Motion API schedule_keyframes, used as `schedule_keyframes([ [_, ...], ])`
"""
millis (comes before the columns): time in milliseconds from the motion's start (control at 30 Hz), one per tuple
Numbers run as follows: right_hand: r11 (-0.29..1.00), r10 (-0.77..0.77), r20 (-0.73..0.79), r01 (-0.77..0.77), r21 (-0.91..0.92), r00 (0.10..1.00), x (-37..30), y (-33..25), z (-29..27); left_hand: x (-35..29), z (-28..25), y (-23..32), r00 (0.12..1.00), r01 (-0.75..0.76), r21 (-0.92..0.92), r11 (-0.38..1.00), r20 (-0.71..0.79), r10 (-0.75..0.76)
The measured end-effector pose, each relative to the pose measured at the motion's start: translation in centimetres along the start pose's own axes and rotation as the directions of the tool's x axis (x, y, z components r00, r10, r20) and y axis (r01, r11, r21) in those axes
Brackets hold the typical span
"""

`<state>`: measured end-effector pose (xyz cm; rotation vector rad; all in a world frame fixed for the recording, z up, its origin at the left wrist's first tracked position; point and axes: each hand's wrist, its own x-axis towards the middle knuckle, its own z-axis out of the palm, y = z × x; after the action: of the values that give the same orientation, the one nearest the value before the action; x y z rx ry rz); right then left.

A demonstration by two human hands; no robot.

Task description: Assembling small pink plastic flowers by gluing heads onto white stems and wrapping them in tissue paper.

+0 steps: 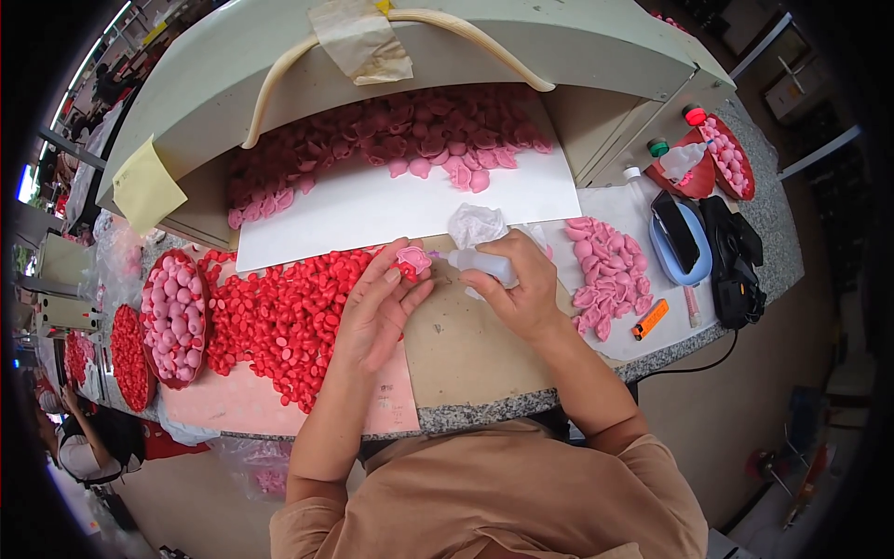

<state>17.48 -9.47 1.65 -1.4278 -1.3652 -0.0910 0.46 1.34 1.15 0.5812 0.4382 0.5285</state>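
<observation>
In my left hand [374, 312] the fingertips pinch a small pink petal-shaped piece [414, 256] with a red piece [407, 271] at its lower side. My right hand [526, 287] is wrapped round a translucent squeeze bottle [489, 265], tilted sideways with its nozzle pointing left, close to the pink piece. Whether the nozzle touches it I cannot tell. Left of my left hand spreads a heap of small glossy red pieces [279, 321]. To the right of my right hand lies a pile of pink petal-shaped pieces [610, 275].
A pale cabinet [223, 93] arches over a white sheet [400, 210] bearing many pink pieces. A basket of pink balls [175, 317] stands at the left. Rightward are a blue tray with a phone [675, 233], an orange cutter [650, 320] and a black bag [731, 252]. Another person [88, 447] sits far left.
</observation>
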Motion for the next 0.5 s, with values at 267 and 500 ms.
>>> schedule_keyframes([
  [267, 0.999, -0.033, -0.019, 0.033, -0.012, 0.999, 0.09, -0.08, 0.09, 0.07, 0.15, 0.11, 1.000, -0.028, -0.034, 0.999, 0.012, 0.028],
  [500, 1.000, -0.021, -0.023, 0.020, -0.020, 1.000, 0.05, 0.01, 0.02, 0.02, 0.23, 0.21, 0.999, -0.046, -0.043, 0.998, 0.000, 0.046],
])
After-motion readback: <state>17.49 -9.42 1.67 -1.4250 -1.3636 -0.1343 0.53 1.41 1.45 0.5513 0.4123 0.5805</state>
